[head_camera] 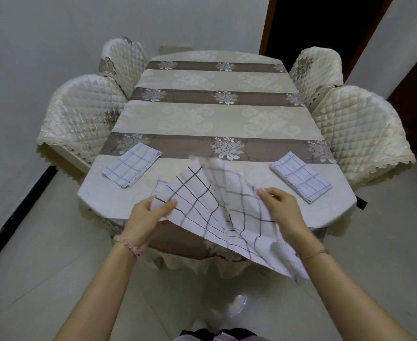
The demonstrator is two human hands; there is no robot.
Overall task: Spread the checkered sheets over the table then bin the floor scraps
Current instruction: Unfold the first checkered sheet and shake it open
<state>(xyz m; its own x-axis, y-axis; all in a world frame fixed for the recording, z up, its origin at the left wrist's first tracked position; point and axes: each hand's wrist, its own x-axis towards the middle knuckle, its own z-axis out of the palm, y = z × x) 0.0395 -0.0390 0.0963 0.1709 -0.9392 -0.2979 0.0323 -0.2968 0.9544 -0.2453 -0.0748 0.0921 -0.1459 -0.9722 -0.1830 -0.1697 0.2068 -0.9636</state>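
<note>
The table (215, 119) has a cream and brown flower cloth on it. Over the table's near edge, a person holds up one checkered sheet (202, 193), which is partly unfolded and bent into loose folds. The left hand (151, 212) pinches the sheet's left edge, with the thumb on top and the fingers under it. The right hand (283, 207) pinches the sheet's right side with curled fingers. One corner of the sheet hangs down past the table's near edge. Two more checkered sheets lie flat on the table (both folded up): the left folded sheet (131, 167) by the table's near left corner and the right folded sheet (301, 177) by its near right corner. Four padded chairs stand at the table, two on the left side (84, 112) and two on the right side (360, 124). A pink bead bracelet (128, 246) is on the left wrist.
</note>
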